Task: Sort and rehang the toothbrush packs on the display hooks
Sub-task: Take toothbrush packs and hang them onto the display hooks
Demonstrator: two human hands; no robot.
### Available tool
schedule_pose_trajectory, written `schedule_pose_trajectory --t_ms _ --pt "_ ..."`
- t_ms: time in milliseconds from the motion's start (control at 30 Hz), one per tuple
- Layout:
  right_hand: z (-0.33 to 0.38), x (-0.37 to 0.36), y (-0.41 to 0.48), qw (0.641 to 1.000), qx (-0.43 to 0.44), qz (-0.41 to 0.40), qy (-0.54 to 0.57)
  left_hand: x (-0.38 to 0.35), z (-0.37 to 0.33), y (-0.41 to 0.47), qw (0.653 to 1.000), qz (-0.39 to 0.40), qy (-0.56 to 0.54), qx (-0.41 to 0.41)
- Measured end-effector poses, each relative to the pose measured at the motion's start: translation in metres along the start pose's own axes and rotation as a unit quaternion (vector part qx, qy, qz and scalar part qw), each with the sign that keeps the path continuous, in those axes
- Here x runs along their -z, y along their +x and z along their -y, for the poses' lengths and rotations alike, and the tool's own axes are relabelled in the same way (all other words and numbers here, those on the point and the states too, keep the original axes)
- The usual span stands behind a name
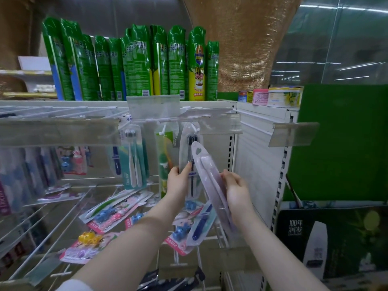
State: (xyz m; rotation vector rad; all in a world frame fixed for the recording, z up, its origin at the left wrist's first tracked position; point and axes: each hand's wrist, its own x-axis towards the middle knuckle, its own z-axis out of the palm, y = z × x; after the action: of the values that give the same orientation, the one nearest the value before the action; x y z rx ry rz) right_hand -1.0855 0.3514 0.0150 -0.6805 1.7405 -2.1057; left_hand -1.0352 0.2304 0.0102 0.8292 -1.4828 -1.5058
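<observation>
My right hand (pixel 235 189) grips a pale lilac toothbrush pack (pixel 206 171) by its lower half and holds it tilted, its hang hole up near the top hooks. My left hand (pixel 178 178) holds the lower edge of a clear pack with a dark-headed brush (pixel 190 143), which hangs on a white hook (pixel 195 128) under the top rail. To the left hang a green pack (pixel 164 162) and a teal two-brush pack (pixel 134 160). Several children's toothbrush packs (pixel 113 211) lie loose across the lower hooks.
Green spray cans (pixel 130 66) line the shelf above the hooks. Clear price-tag strips (pixel 56 131) run along the hook rail. A green panel (pixel 340 143) and dark boxes (pixel 327 238) stand to the right. More packs hang at far left (pixel 31 171).
</observation>
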Motion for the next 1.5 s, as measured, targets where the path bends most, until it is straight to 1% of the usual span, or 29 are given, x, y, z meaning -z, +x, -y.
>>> schedule_pose_trajectory --t_ms 200,300,400,533,600,667,833,933,1067,1200,1367,1500 --pt "-0.001 0.008 -0.002 0.999 0.032 -0.011 -0.032 0.003 0.01 -0.016 1.0 0.0 0.006 0.001" --pt "-0.005 0.012 -0.008 0.998 0.043 0.014 -0.033 0.007 0.015 -0.035 1.0 -0.005 -0.004 -0.014" --pt "-0.008 0.014 -0.014 0.999 0.028 0.031 -0.025 0.01 0.013 -0.052 0.999 -0.019 -0.025 -0.023" --pt "-0.008 0.018 -0.026 0.998 0.007 0.04 -0.037 0.012 0.006 -0.074 0.996 -0.065 -0.043 -0.046" --pt "-0.008 0.021 -0.035 0.998 -0.01 0.057 -0.032 0.014 0.002 -0.085 0.995 -0.086 -0.046 -0.03" --pt "-0.011 0.023 -0.043 0.997 -0.024 0.07 -0.012 0.017 0.001 -0.094 0.995 -0.088 -0.039 -0.003" --pt "-0.019 0.03 -0.07 0.995 -0.043 0.094 0.015 0.027 0.017 -0.128 0.994 -0.1 -0.047 0.009" --pt "-0.026 0.03 -0.087 0.994 -0.054 0.093 0.023 0.034 0.026 -0.147 0.994 -0.088 -0.061 0.015" --pt "-0.038 0.033 -0.114 0.989 -0.096 0.111 0.018 0.049 0.042 -0.18 0.996 -0.069 -0.048 0.036" --pt "-0.043 0.034 -0.144 0.985 -0.12 0.119 0.028 0.068 0.054 -0.206 0.995 -0.076 -0.037 0.051" --pt "-0.045 0.025 -0.184 0.988 -0.11 0.11 -0.01 0.097 0.057 -0.232 0.995 -0.066 -0.044 0.063" --pt "-0.038 0.004 -0.229 0.99 -0.099 0.098 -0.019 0.142 0.051 -0.257 0.996 -0.048 -0.044 0.059"
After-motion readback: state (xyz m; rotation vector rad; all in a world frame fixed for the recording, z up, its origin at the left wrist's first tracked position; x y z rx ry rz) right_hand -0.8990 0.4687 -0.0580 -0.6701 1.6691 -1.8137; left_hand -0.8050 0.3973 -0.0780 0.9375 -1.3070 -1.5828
